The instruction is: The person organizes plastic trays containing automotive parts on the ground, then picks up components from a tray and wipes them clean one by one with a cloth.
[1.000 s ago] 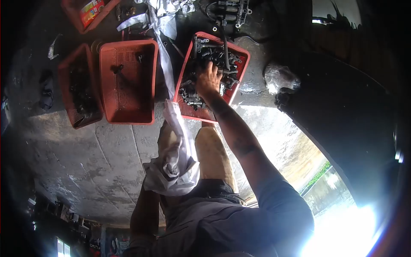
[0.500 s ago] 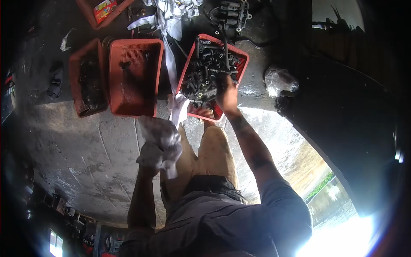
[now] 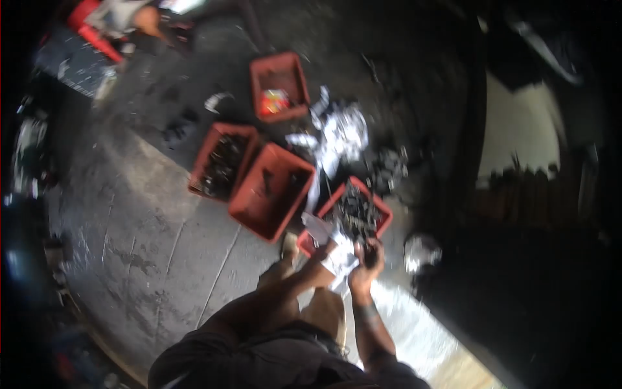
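My left hand (image 3: 325,267) is closed on a white cloth (image 3: 341,258), its fingers mostly covered by the fabric. Right beside it, my right hand (image 3: 367,272) grips a dark metal part (image 3: 370,253), blurred and too small to identify further. Both hands are at the near end of a red plastic basket (image 3: 386,219), which holds a heap of dark metal parts (image 3: 355,209). Cloth and part are close together; whether they touch is unclear in the blur.
Left of the hands stand a red basket (image 3: 249,217) with a few dark pieces and another basket (image 3: 196,181) full of dark parts. Farther back are white rags (image 3: 346,133) and a red basket (image 3: 258,71) with a bright packet. Another person's limb (image 3: 150,23) shows top left.
My left hand has brought the cloth rightward, next to my right hand. My right hand has drawn back from the heap with a dark part. The view has turned and shows more floor.
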`<state>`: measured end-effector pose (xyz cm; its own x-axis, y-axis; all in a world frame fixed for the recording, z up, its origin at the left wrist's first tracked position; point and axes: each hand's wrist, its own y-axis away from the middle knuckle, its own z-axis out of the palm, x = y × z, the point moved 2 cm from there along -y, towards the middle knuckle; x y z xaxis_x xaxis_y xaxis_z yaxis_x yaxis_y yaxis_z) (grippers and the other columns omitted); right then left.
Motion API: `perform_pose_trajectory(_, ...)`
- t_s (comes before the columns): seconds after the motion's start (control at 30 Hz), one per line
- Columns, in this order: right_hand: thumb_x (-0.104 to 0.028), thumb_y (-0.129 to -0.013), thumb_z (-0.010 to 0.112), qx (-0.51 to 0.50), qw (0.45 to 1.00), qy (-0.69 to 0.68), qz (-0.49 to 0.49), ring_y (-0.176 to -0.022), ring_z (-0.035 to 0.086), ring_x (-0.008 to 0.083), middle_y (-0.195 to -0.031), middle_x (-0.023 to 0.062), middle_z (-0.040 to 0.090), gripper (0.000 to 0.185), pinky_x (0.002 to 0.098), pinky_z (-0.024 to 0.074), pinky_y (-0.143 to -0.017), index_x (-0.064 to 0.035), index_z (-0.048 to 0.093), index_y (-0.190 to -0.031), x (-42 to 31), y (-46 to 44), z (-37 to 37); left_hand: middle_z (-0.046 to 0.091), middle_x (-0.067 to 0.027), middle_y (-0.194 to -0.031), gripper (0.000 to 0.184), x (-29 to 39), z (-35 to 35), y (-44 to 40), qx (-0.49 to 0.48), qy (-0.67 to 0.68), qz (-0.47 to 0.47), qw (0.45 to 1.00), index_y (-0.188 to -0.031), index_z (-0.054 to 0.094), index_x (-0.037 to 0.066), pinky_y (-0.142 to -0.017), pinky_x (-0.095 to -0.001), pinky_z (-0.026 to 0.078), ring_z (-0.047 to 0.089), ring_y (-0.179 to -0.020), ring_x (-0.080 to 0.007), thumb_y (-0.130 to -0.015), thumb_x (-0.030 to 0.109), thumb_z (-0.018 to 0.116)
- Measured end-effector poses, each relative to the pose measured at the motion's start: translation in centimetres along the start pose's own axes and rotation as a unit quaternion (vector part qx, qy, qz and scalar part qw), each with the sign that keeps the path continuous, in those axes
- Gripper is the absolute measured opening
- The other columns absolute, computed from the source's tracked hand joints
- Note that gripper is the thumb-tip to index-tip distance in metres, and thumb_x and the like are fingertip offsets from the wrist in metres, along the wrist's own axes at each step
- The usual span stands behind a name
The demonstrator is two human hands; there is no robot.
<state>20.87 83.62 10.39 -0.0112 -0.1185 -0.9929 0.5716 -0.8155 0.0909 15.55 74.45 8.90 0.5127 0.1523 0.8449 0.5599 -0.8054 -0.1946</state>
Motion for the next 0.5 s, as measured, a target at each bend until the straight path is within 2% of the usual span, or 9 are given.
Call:
perform_pose_trajectory(0.07,0.003,-0.074,0.067,-0.064,0.998,0.000,0.003,-0.082,0.051,0.0098,-0.088,0.0028,0.053,0.028,0.0225,0.0449,-0.074,-0.0023,0.052,-0.096,-0.3,-0.2,-1.6,0.052,-0.0169,-0.097,0.023,-1.6,1.3,1.1,0.092,-0.069,0.111,0.987,-0.095,0.057,0.000,-0.072,-0.0411,0.046,0.056,-0.077,-0.0316,-0.075,0.010,0.062)
perform_pose_trajectory(0.13,0.000,-0.073,0.070,-0.087,0.996,-0.003,-0.007,-0.079,0.051,0.0098,-0.087,0.0018,0.052,0.028,0.0234,0.0493,-0.067,-0.0013,0.052,-0.095,-3.5,-0.1,-1.5,0.052,-0.0144,-0.092,0.024,1.2,-1.3,-0.3,0.098,-0.042,0.143,0.984,-0.092,0.057,0.001,-0.065,-0.0393,0.044,0.055,-0.073,-0.0300,-0.071,0.009,0.066)
perform_pose_trajectory(0.17,-0.001,-0.073,0.070,-0.081,0.996,-0.035,-0.032,-0.073,0.052,0.0097,-0.083,0.0034,0.054,0.024,0.0287,0.0575,-0.056,0.0003,0.051,-0.090,-4.2,-0.4,-1.2,0.054,-0.0117,-0.087,0.018,2.0,-2.0,-0.4,0.044,-0.067,0.139,0.987,-0.088,0.057,0.003,-0.061,-0.0375,0.044,0.055,-0.072,-0.0285,-0.072,0.008,0.063)
perform_pose_trajectory(0.2,-0.003,-0.074,0.070,-0.076,0.996,-0.050,-0.006,-0.077,0.052,0.0106,-0.085,0.0033,0.054,0.024,0.0269,0.0533,-0.065,-0.0005,0.051,-0.090,-5.0,-0.2,-1.5,0.053,-0.0094,-0.079,0.015,3.0,-2.6,-0.8,0.026,-0.040,0.096,0.994,-0.084,0.057,0.005,-0.061,-0.0374,0.044,0.054,-0.069,-0.0274,-0.071,0.009,0.061)
perform_pose_trajectory(0.27,-0.007,-0.075,0.071,-0.052,0.998,0.006,-0.044,-0.085,0.051,0.0114,-0.087,0.0036,0.054,0.027,0.0249,0.0451,-0.075,-0.0012,0.051,-0.092,-5.5,-0.3,-2.0,0.053,-0.0085,-0.076,0.012,4.6,-2.8,-1.9,0.052,-0.172,0.230,0.956,-0.083,0.057,0.006,-0.061,-0.0377,0.044,0.053,-0.068,-0.0271,-0.072,0.013,0.058)
perform_pose_trajectory(0.3,-0.011,-0.079,0.068,-0.064,0.998,-0.018,-0.019,-0.089,0.050,0.0116,-0.091,0.0038,0.055,0.025,0.0230,0.0379,-0.080,-0.0005,0.053,-0.096,-6.0,0.0,-1.9,0.053,-0.0085,-0.076,0.012,5.4,-3.5,-1.9,0.054,-0.175,0.232,0.955,-0.083,0.057,0.006,-0.061,-0.0377,0.044,0.053,-0.068,-0.0271,-0.072,0.013,0.058)
perform_pose_trajectory(0.37,-0.012,-0.081,0.065,-0.069,0.995,-0.067,0.010,-0.089,0.051,0.0117,-0.094,0.0040,0.056,0.025,0.0232,0.0387,-0.080,0.0002,0.053,-0.099,-5.6,0.4,-2.2,0.057,-0.0074,-0.080,0.013,7.0,-4.9,-2.2,0.021,-0.134,0.078,0.988,-0.085,0.058,0.007,-0.064,-0.0368,0.046,0.056,-0.073,-0.0252,-0.075,0.015,0.055)
perform_pose_trajectory(0.4,-0.013,-0.083,0.063,-0.072,0.990,-0.112,0.044,-0.089,0.052,0.0118,-0.096,0.0041,0.056,0.026,0.0234,0.0394,-0.081,0.0009,0.053,-0.102,-5.1,0.5,-2.5,0.057,-0.0074,-0.080,0.013,8.0,-5.4,-2.5,0.022,-0.134,0.082,0.987,-0.085,0.058,0.007,-0.064,-0.0368,0.046,0.056,-0.073,-0.0252,-0.075,0.015,0.055)
perform_pose_trajectory(0.5,-0.017,-0.087,0.059,-0.120,0.981,-0.149,0.034,-0.093,0.053,0.0132,-0.102,0.0056,0.057,0.028,0.0265,0.0412,-0.083,0.0010,0.053,-0.108,-7.1,1.1,-2.5,0.062,-0.0078,-0.089,0.019,9.6,-6.3,-3.4,0.010,0.032,0.017,0.999,-0.092,0.062,0.008,-0.073,-0.0326,0.049,0.061,-0.084,-0.0207,-0.076,0.017,0.058)
